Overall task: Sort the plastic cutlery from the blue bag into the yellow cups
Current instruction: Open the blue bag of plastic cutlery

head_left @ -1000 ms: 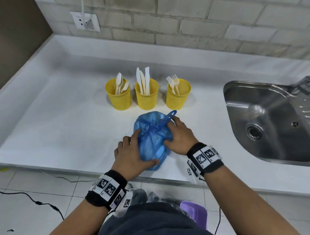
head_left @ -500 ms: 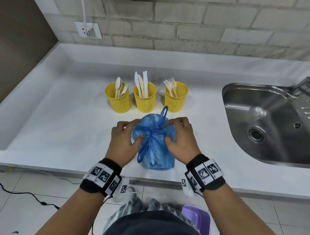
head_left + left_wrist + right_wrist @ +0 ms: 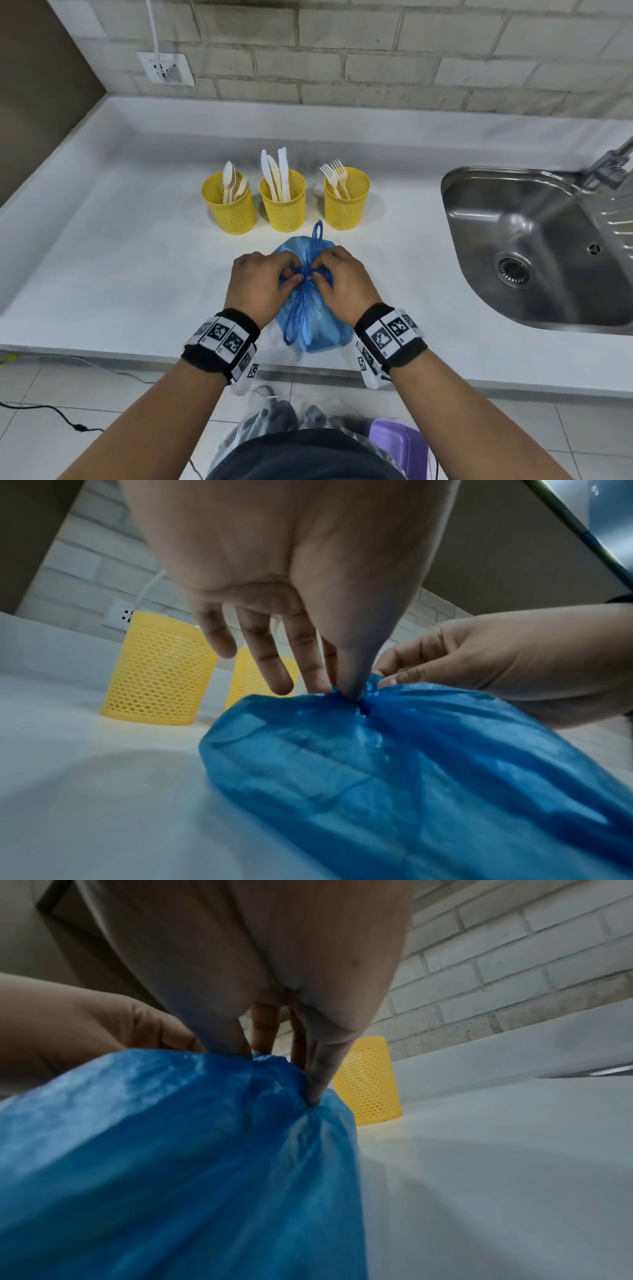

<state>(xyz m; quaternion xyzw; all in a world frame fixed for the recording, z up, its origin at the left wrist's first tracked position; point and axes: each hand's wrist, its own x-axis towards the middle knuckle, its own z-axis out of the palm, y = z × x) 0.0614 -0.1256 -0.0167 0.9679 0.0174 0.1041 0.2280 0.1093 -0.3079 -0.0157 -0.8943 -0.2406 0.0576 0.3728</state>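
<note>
A tied blue bag (image 3: 313, 322) lies on the white counter (image 3: 137, 281) near its front edge. My left hand (image 3: 263, 284) and right hand (image 3: 337, 282) meet at the knot (image 3: 308, 275) on top of the bag, each pinching the gathered plastic there. The left wrist view shows my left thumb and forefinger pressed into the knot (image 3: 356, 696); in the right wrist view my right fingertips (image 3: 313, 1096) dig into the blue bag (image 3: 171, 1150). Behind the bag stand three yellow mesh cups: spoons (image 3: 230, 202), knives (image 3: 282, 200), forks (image 3: 346, 197). The bag's contents are hidden.
A steel sink (image 3: 534, 246) is sunk into the counter at the right, its tap at the far right edge. A wall socket (image 3: 166, 68) with a white cable sits on the brick wall. A purple container (image 3: 399, 442) stands on the floor below.
Both hands have moved from the bag's sides up to the knot on top. The bag's handle loop now points away from me toward the cups.
</note>
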